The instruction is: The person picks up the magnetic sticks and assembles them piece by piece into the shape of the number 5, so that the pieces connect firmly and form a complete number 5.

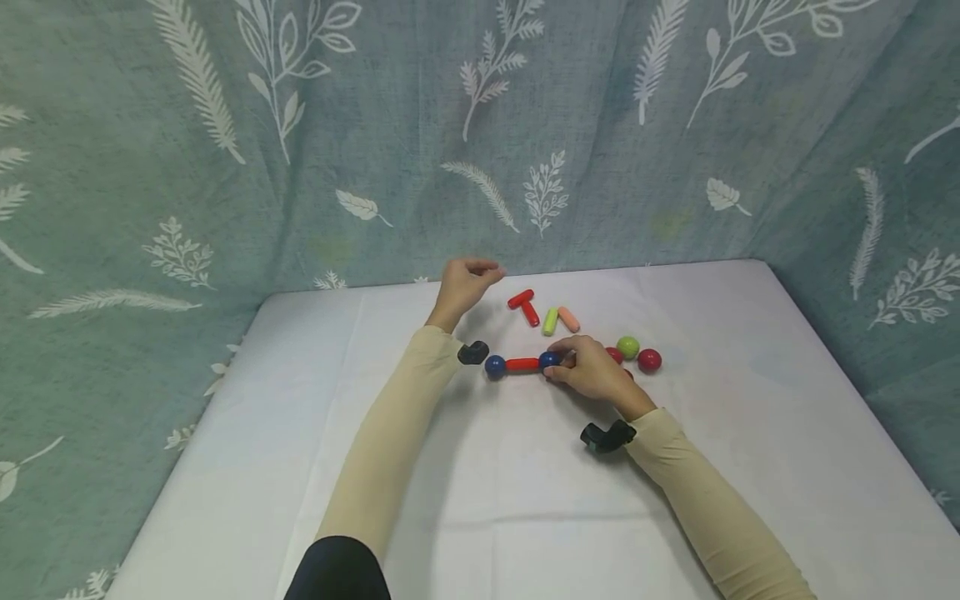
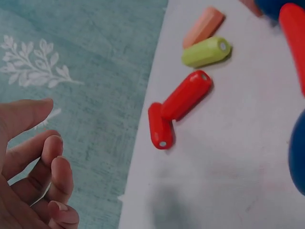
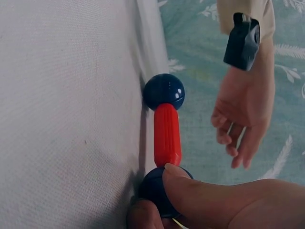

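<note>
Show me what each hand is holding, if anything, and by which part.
The right hand pinches one blue ball, at the right end of a red rod with another blue ball opposite. The left hand holds nothing.

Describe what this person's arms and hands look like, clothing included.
The left hand and right hand are ungloved. The left sleeve and right sleeve are long, plain and pale yellow-beige. A small left black device and a right black device sit by the cuffs.

Soft light across the white worktop point(image 1: 240, 483), diffuse shadows beside the sleeves point(image 1: 393, 442), 2 wrist views dimmer and greyer than the head view, bright glints on a blue ball point(image 3: 164, 91)
</note>
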Motion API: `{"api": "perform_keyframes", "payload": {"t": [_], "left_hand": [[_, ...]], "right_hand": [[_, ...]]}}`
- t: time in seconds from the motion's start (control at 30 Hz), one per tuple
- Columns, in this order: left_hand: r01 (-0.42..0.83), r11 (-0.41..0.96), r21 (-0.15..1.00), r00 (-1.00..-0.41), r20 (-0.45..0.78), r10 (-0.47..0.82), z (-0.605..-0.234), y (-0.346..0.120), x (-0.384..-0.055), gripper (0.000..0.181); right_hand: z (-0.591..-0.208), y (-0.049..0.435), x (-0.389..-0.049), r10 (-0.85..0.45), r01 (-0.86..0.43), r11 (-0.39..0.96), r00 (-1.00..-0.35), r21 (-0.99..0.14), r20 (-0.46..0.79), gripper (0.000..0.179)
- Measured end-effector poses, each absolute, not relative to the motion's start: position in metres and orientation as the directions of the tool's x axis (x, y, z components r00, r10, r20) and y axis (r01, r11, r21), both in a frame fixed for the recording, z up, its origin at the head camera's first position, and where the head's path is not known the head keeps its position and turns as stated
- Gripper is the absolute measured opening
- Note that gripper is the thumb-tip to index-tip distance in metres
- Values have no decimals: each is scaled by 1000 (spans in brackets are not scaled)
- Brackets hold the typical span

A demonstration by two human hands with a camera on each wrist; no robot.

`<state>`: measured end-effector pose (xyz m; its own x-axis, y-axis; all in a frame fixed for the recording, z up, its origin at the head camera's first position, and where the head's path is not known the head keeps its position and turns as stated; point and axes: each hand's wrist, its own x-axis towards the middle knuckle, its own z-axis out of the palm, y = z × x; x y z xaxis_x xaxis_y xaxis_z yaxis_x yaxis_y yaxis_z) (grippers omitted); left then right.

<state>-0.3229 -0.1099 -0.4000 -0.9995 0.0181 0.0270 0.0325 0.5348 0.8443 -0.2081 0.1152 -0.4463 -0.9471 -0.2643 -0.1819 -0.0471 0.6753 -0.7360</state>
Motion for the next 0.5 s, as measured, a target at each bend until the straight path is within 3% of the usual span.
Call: {"api": "perform_keyframes", "payload": {"t": [0.2, 0.5], "left_hand": [[-54, 521, 852, -998, -35, -46, -411, -104, -332, 34], [-135, 605, 784, -991, -105, -85, -424, -89, -338, 32]], "right_hand": [[-448, 115, -209, -262, -45, 680, -947, -732, -185, 47], [-448, 116, -209, -261, -40, 677, -947, -735, -189, 47]]}}
